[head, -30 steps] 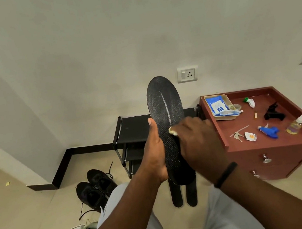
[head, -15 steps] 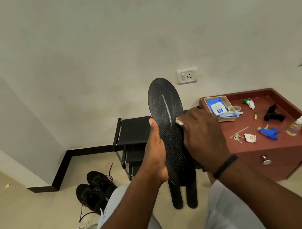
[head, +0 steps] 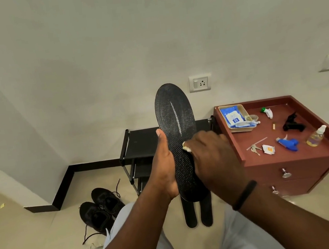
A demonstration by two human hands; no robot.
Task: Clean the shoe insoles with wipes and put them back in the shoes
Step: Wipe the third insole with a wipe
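Since a moment ago the right hand (head: 212, 157) slid its wipe (head: 186, 146) down the insole (head: 179, 141), fingers clamped; left hand (head: 165, 166) grips it. Two insoles (head: 198, 214) wait on the floor; black shoes (head: 101, 208) sit empty, so cleaning seems midway.

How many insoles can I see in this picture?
3. One insole is upright in the left hand, wiped by the right hand; two insoles lie on the floor below. Others may be hidden.
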